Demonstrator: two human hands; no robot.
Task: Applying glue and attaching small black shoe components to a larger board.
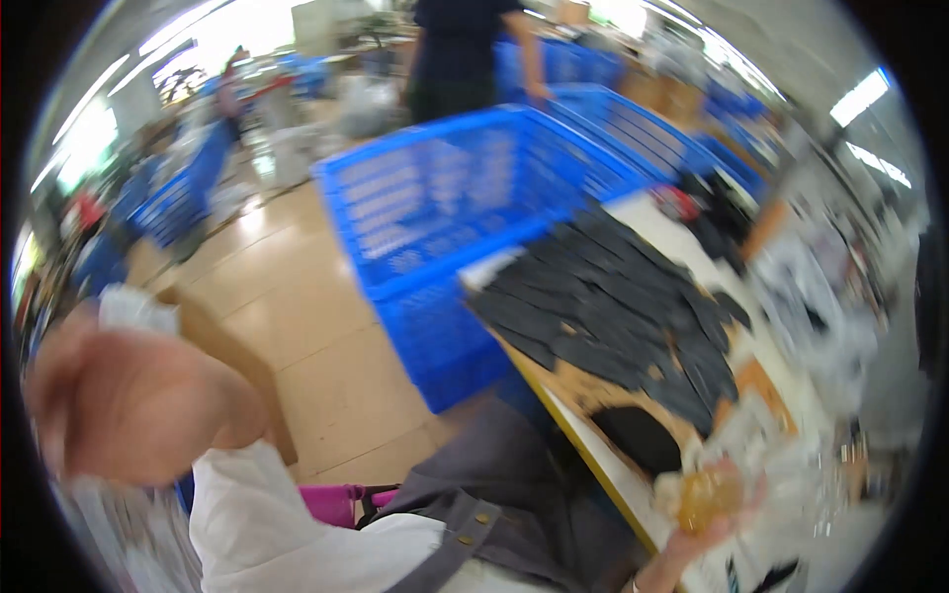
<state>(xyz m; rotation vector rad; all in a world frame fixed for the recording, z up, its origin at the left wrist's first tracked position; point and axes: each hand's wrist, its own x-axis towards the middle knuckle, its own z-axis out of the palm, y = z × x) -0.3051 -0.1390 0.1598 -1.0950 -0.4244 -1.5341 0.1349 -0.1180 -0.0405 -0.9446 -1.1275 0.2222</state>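
Note:
The picture is smeared by motion. My left hand (138, 410) is raised close to the camera at the lower left, a blurred shape with a white sleeve below it; a bit of something white (133, 308) shows just above it, and whether the hand holds it cannot be told. My right hand (714, 509) is at the table's near edge on the lower right, closed around a crinkled clear plastic bag (761, 450). Several dark grey fabric pieces (613, 306) lie overlapped in rows on the table (593, 450) just beyond that hand.
A large blue mesh crate (465, 227) stands on the tan floor against the table's far end, with more blue crates (643, 128) behind. A person in dark clothes (465, 49) stands at the back. A brown cardboard box (232, 361) is at my left.

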